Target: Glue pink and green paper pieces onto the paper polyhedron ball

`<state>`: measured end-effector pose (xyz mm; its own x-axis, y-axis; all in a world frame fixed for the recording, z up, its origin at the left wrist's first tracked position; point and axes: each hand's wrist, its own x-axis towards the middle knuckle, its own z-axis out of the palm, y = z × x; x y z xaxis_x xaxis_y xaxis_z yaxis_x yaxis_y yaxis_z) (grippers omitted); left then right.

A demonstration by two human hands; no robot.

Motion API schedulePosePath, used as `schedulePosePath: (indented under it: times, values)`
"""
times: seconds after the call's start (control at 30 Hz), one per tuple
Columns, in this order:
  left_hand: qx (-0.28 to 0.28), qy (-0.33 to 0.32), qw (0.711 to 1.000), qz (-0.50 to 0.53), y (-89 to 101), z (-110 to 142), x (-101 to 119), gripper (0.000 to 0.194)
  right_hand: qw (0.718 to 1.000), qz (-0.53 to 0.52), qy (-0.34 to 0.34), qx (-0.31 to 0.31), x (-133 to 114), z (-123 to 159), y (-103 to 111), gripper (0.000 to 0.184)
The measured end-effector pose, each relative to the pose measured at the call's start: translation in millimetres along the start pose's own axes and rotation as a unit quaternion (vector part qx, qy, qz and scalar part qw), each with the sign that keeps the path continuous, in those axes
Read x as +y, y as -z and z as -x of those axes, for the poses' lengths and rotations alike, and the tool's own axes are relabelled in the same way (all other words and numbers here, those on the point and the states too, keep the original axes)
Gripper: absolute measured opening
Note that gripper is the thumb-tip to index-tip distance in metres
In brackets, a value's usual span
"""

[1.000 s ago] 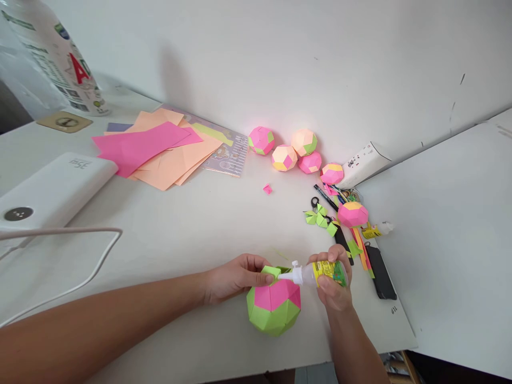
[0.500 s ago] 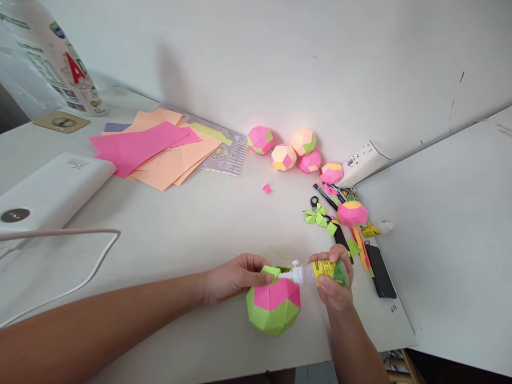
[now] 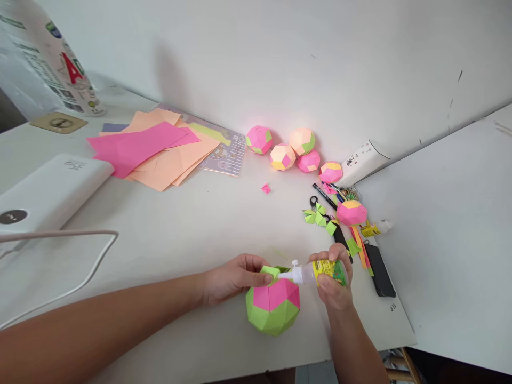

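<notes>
A green and pink folded paper ball [image 3: 272,308] rests on the white table near its front edge. My left hand [image 3: 234,277] grips the ball's upper left side, thumb and fingers pinching a green flap at the top. My right hand [image 3: 334,280] is wrapped round a small glue bottle [image 3: 316,272] with a green and yellow label. The bottle lies sideways, and its white nozzle touches the green flap on top of the ball.
Several finished paper balls [image 3: 288,152] sit by the wall. Pink and peach paper sheets [image 3: 160,149] lie at back left. Green folded pieces [image 3: 319,218], pens, paper strips and a black object [image 3: 380,272] clutter the right. A white power bank [image 3: 48,192] with cable lies left.
</notes>
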<state>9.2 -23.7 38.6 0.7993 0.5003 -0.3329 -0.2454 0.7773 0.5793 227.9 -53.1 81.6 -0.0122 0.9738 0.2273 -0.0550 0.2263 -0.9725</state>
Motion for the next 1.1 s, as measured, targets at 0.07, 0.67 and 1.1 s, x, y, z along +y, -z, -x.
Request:
schedulePosePath:
  times: [0.07, 0.67, 1.1]
  values:
    - [0.001, 0.002, 1.0, -0.001, 0.6, 0, 0, 0.022, 1.0, -0.008, 0.0, 0.002, -1, -2, -1, 0.037]
    - [0.0, -0.023, 0.998, 0.056, 2.2, -2, 0, 0.025, 0.994, -0.078, 0.006, -0.079, 10, -9, 0, 0.019]
    - [-0.013, -0.027, 0.998, 0.055, 2.3, -2, 0, 0.023, 0.997, -0.046, 0.036, -0.044, 13, -10, -2, 0.018]
